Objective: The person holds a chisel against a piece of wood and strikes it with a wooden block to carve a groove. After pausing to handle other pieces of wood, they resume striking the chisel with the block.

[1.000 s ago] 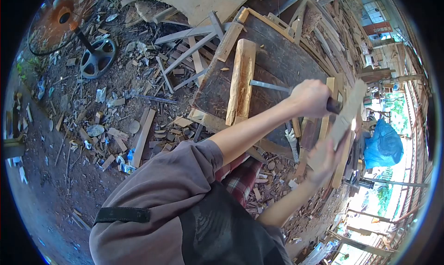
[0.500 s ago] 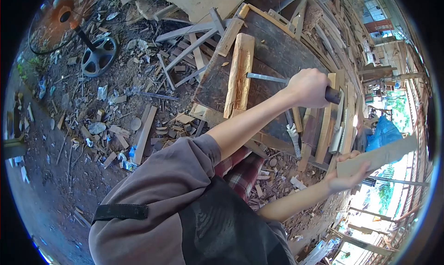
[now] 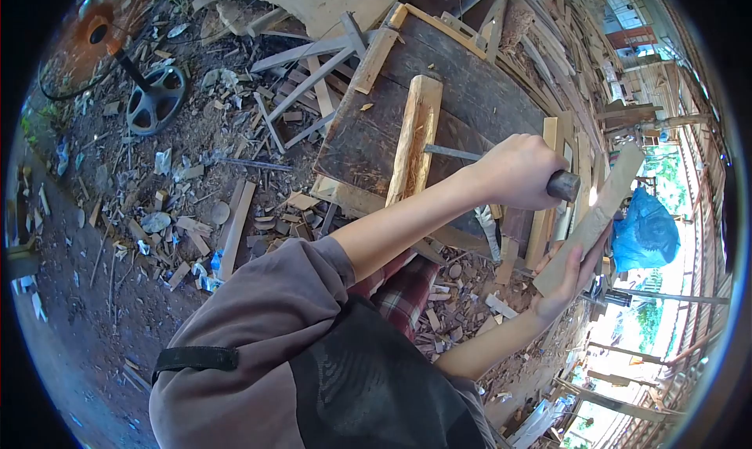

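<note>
My left hand (image 3: 523, 173) is wrapped round a chisel (image 3: 454, 152), whose dark handle end sticks out past my fist. The blade points left, its tip at the chopped groove in a pale wood block (image 3: 415, 136). That block lies on a dark worn wooden bench (image 3: 470, 69). On the right, my right hand (image 3: 565, 278) is closed round the lower end of a long flat wooden club (image 3: 599, 218). The club slants up to the right, its middle close beside the chisel handle.
Wood strips (image 3: 548, 206) lie along the bench's right side. A blue plastic bag (image 3: 645, 231) hangs beyond the club. Offcuts and chips litter the ground, and a fan (image 3: 98, 34) with a round base (image 3: 157, 100) stands at upper left. Stacked timber (image 3: 548, 61) lies behind the bench.
My right hand has swung the club left and upright, toward the chisel handle. My left hand still holds the chisel at the block. The whole view has shifted slightly.
</note>
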Available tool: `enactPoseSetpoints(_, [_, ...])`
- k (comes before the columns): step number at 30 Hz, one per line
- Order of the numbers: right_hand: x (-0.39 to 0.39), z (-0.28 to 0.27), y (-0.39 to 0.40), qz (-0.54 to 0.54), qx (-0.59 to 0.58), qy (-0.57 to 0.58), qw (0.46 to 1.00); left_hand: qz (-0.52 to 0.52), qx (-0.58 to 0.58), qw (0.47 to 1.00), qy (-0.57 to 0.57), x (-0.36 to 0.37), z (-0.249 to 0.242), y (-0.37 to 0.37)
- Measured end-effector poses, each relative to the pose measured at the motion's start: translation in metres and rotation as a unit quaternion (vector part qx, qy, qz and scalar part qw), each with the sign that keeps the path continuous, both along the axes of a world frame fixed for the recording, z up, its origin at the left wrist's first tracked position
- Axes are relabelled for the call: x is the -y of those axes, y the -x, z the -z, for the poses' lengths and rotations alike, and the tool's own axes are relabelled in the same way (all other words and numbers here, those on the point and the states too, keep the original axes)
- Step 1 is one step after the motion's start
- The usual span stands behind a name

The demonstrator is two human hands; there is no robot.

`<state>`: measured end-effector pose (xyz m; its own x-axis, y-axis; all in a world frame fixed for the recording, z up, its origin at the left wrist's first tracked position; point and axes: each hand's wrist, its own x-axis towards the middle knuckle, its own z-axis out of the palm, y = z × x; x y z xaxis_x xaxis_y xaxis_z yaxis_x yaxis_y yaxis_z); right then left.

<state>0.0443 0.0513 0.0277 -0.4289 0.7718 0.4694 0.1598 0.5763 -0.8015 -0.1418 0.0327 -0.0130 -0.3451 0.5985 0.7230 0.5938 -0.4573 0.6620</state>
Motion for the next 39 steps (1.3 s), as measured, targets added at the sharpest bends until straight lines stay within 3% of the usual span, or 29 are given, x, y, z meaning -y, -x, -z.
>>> enactPoseSetpoints(8, [-0.004,0.009,-0.015,0.012,0.005,-0.003,1.000,-0.018,0.032,0.999,0.011,0.001,0.001,-0.001])
enactPoseSetpoints(13, [-0.014,-0.004,-0.037,0.000,-0.252,0.000,0.968,0.000,0.025,0.999,0.047,-0.008,0.006,-0.003])
enactPoseSetpoints(16, [-0.019,0.035,-0.041,0.050,-0.110,0.035,0.992,0.007,0.034,0.995,0.095,-0.019,0.009,-0.011])
enactPoseSetpoints(18, [0.019,0.020,-0.010,0.043,0.031,0.042,0.998,0.002,0.032,0.991,0.130,-0.028,0.011,-0.015])
enactPoseSetpoints(20, [0.003,0.016,-0.028,0.068,0.013,0.006,0.998,-0.014,0.024,0.987,0.159,-0.038,0.013,-0.012])
enactPoseSetpoints(24, [-0.003,0.002,-0.039,0.071,-0.201,0.045,0.976,-0.014,0.003,0.984,0.179,-0.047,0.017,-0.011])
enactPoseSetpoints(27, [-0.032,0.040,-0.016,0.064,0.030,-0.221,0.973,-0.012,0.002,0.982,0.187,-0.047,0.018,-0.012])
enactPoseSetpoints(30, [-0.030,0.035,-0.027,0.044,0.007,-0.172,0.984,-0.025,-0.007,0.981,0.194,-0.049,0.022,-0.008])
enactPoseSetpoints(32, [-0.032,0.025,-0.063,-0.007,-0.153,0.090,0.984,-0.024,0.001,0.979,0.201,-0.043,0.019,-0.008])
enactPoseSetpoints(33, [-0.034,0.023,-0.067,-0.080,-0.211,0.101,0.969,-0.026,-0.003,0.979,0.204,-0.041,0.019,-0.008])
enactPoseSetpoints(35, [-0.042,0.060,-0.051,0.086,-0.048,0.027,0.995,-0.028,-0.011,0.979,0.204,-0.042,0.016,-0.005])
enactPoseSetpoints(38, [-0.022,0.061,-0.010,0.044,-0.004,-0.016,0.999,-0.004,-0.020,0.972,0.233,-0.044,0.022,0.000])
enactPoseSetpoints(39, [-0.029,0.053,-0.026,0.031,-0.036,0.041,0.998,-0.014,-0.026,0.974,0.226,-0.043,0.024,0.003])
